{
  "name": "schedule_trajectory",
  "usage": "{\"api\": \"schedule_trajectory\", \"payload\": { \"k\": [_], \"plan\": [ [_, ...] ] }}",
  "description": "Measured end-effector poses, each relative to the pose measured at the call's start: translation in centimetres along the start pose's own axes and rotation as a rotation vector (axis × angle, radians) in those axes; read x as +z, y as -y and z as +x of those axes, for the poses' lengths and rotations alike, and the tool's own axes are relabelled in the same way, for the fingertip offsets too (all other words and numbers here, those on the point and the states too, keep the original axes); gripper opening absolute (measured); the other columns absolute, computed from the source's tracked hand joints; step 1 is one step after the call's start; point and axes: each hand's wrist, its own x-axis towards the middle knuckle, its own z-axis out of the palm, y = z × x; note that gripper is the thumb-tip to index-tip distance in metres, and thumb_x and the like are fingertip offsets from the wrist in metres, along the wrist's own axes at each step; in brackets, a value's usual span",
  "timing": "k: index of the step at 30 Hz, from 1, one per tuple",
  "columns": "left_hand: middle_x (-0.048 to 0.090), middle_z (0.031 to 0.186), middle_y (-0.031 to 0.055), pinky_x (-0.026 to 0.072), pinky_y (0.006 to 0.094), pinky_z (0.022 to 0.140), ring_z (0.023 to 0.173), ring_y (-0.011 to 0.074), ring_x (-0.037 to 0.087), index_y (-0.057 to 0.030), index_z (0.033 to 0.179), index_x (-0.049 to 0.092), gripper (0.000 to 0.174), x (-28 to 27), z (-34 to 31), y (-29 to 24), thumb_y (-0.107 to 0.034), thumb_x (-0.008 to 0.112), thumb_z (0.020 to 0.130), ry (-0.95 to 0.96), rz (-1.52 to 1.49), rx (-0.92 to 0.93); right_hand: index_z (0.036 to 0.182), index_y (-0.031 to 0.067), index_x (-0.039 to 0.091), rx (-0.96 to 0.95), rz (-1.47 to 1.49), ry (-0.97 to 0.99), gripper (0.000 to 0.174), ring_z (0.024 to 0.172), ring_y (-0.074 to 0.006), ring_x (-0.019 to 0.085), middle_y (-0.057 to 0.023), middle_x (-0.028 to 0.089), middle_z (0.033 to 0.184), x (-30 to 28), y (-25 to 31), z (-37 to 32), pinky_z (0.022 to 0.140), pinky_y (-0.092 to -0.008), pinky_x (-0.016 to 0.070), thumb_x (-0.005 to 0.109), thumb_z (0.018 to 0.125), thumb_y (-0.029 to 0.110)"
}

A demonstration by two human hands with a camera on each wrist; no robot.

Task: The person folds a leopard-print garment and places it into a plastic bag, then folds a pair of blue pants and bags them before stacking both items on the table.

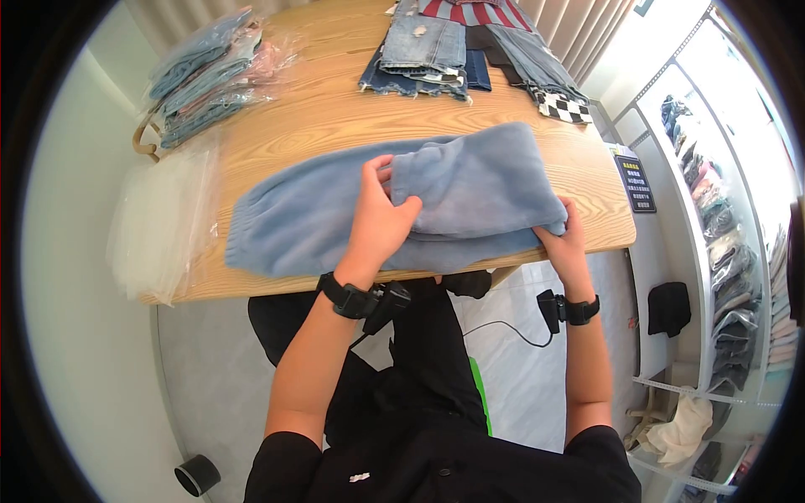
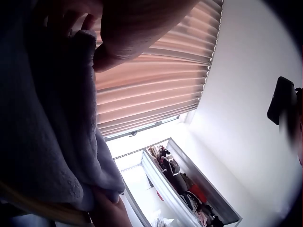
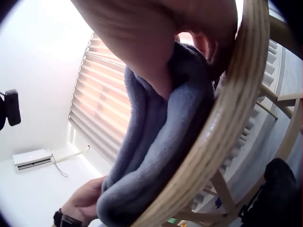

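A pair of soft, light blue fleece pants (image 1: 306, 205) lies lengthwise along the table's near edge, one cuffed end to the left and the right part folded over on top. My left hand (image 1: 384, 216) pinches the end of the folded-over layer near the middle, thumb on the near side. At the right, my right hand (image 1: 565, 245) grips the near corner of the fold. In the right wrist view its thumb presses into the layered fleece (image 3: 156, 142), close by the table edge, with some fingers hidden behind the cloth.
Clear plastic bags (image 1: 159, 218) lie at the table's left end, below a stack of bagged garments (image 1: 205, 80). Folded denim (image 1: 426, 46) and checkered-hem pants (image 1: 562, 105) lie at the back. To the right stands a shelf (image 1: 683, 201) with bagged clothes.
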Motion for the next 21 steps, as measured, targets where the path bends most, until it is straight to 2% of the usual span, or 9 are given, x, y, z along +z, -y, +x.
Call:
{"api": "schedule_trajectory", "payload": {
  "k": [5,8,9,11,14,16,18,20,21],
  "plan": [
    [0.047,0.127,0.0212,0.0446,0.0371,0.094,0.112,0.029,0.052,0.0009,0.133,0.032,0.069,0.9,0.0,0.5,-0.008,0.067,0.075,-0.1,0.132,-0.042,0.092,0.003,0.054,-0.169,-0.247,-0.205,0.016,0.083,-0.0115,0.052,-0.0019,0.057,0.094,-0.4,-3.0,0.7,0.074,-0.0248,0.0439,0.061,0.079,-0.002],
    [0.047,0.127,0.0185,0.0433,0.0352,0.096,0.116,0.024,0.049,-0.0016,0.138,0.03,0.071,1.5,0.9,0.9,-0.007,0.069,0.079,-0.043,0.15,0.05,0.087,0.0038,0.054,-0.183,-0.267,-0.291,0.006,0.082,-0.0106,0.051,-0.0016,0.057,0.094,-0.3,-3.1,0.4,0.072,-0.0235,0.0421,0.058,0.084,0.001],
    [0.046,0.128,0.0189,0.0422,0.0355,0.098,0.117,0.024,0.048,-0.0014,0.138,0.03,0.072,1.9,1.1,0.4,-0.009,0.071,0.079,-0.04,-0.049,0.075,0.087,0.0038,0.054,-0.189,-0.263,-0.284,0.006,0.082,-0.0106,0.051,-0.0016,0.057,0.094,-0.4,-3.0,0.4,0.072,-0.0235,0.0421,0.058,0.084,0.001],
    [0.046,0.13,0.0194,0.0412,0.0358,0.099,0.119,0.024,0.047,-0.0012,0.138,0.031,0.073,2.6,1.6,0.4,-0.011,0.072,0.079,-0.049,-0.248,0.105,0.092,0.0036,0.054,-0.021,0.153,-0.393,0.002,0.086,-0.0109,0.052,-0.0034,0.057,0.098,-0.8,-2.6,0.2,0.075,-0.0252,0.0442,0.054,0.091,0.006],
    [0.044,0.134,0.0201,0.0385,0.0372,0.103,0.124,0.0259,0.045,-0.0003,0.139,0.034,0.073,3.7,1.4,1.6,-0.02,0.074,0.081,0.12,0.055,0.007,0.103,0.0028,0.054,-0.004,0.462,-0.495,0.011,0.094,-0.0139,0.056,-0.0065,0.058,0.106,-0.6,-1.7,0.3,0.083,-0.0289,0.0474,0.052,0.096,0.011],
    [0.043,0.137,0.0196,0.0371,0.039,0.105,0.127,0.0281,0.043,-0.0004,0.139,0.036,0.072,4.4,-0.1,0.6,-0.028,0.073,0.083,-0.056,0.455,0.261,0.111,0.0022,0.053,0.022,0.562,-0.517,0.017,0.099,-0.0162,0.056,-0.0082,0.058,0.11,-0.5,-0.9,0.3,0.088,-0.0311,0.0477,0.051,0.097,0.013],
    [0.043,0.137,0.0197,0.0356,0.0401,0.106,0.129,0.0301,0.042,0.0,0.139,0.036,0.07,3.7,-1.4,-0.5,-0.029,0.069,0.085,-0.054,0.396,0.27,0.118,0.0017,0.052,0.062,0.659,-0.543,0.024,0.105,-0.0185,0.057,-0.0098,0.058,0.115,-0.8,-0.1,0.2,0.092,-0.0334,0.0481,0.05,0.098,0.015],
    [0.043,0.136,0.0206,0.035,0.0411,0.106,0.127,0.0342,0.043,0.0032,0.133,0.041,0.063,2.5,-2.5,-0.6,-0.027,0.069,0.085,0.006,0.216,0.268,0.13,-0.0002,0.047,-0.059,0.671,-0.501,0.039,0.114,-0.023,0.056,-0.0127,0.055,0.127,-1.6,0.9,0.0,0.096,-0.0369,0.0476,0.053,0.098,0.021],
    [0.043,0.136,0.0206,0.035,0.0411,0.106,0.127,0.0342,0.043,0.0032,0.133,0.041,0.063,1.8,-3.3,-0.8,-0.027,0.069,0.085,0.003,0.216,0.26,0.129,-0.0002,0.048,-0.077,0.642,-0.523,0.037,0.112,-0.0228,0.057,-0.013,0.056,0.126,-1.7,2.2,0.0,0.095,-0.0361,0.0487,0.052,0.098,0.02]
  ]
}}
